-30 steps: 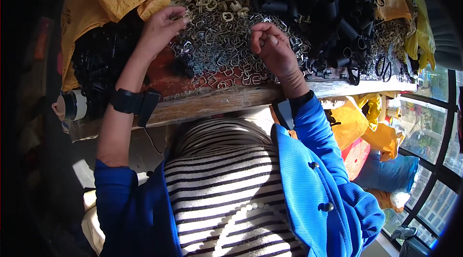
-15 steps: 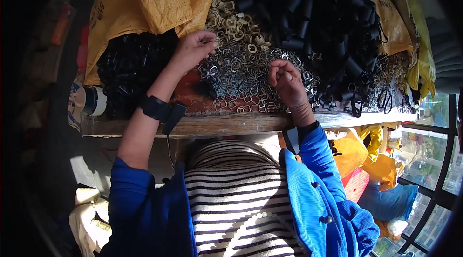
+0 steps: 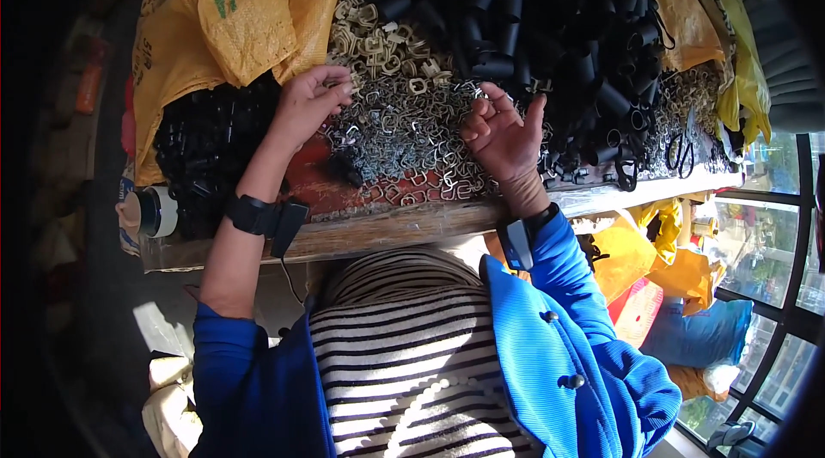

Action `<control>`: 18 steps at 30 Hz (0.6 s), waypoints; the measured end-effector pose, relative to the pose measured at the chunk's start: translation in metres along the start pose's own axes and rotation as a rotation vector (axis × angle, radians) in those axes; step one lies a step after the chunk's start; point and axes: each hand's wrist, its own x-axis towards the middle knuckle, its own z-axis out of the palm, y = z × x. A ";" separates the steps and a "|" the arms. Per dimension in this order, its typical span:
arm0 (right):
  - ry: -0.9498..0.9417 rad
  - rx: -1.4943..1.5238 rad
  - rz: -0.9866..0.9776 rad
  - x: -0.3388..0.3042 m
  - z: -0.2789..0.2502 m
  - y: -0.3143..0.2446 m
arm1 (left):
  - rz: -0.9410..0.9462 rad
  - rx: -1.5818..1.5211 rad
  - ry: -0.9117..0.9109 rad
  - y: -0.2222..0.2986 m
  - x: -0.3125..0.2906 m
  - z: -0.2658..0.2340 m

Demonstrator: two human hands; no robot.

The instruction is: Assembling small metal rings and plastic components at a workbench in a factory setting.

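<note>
Hanging over the wooden table [image 3: 412,228], the left hand [image 3: 308,106] is beside the cream rings [image 3: 388,47], its thumb close to its fingers; I cannot tell if they pinch anything. The right hand [image 3: 505,138] has its thumb and fingers apart. Shiny metal rings [image 3: 402,133] lie in a pile between the hands.

Open passage lies between the left hand [image 3: 311,101] and the right hand [image 3: 507,133], above the low spread of metal buckles [image 3: 387,144], reaching, as I see it, to the bench's front edge [image 3: 387,233]; beyond, beige pieces [image 3: 382,44] and heaped black tubes [image 3: 559,33] bar a low path; at left, the yellow sack [image 3: 236,24] and dark parts [image 3: 206,140] crowd the forearm; a bare red patch [image 3: 302,179] beside it leaves lower room.
</note>
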 end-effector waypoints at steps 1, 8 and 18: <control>0.012 0.000 -0.003 -0.001 0.003 0.000 | -0.001 0.007 0.003 0.003 -0.003 -0.001; 0.040 -0.074 -0.045 -0.007 0.008 0.003 | 0.371 0.383 0.206 -0.003 -0.004 0.010; 0.117 -0.107 -0.044 -0.029 0.019 0.009 | 0.380 0.960 0.274 0.001 -0.020 0.027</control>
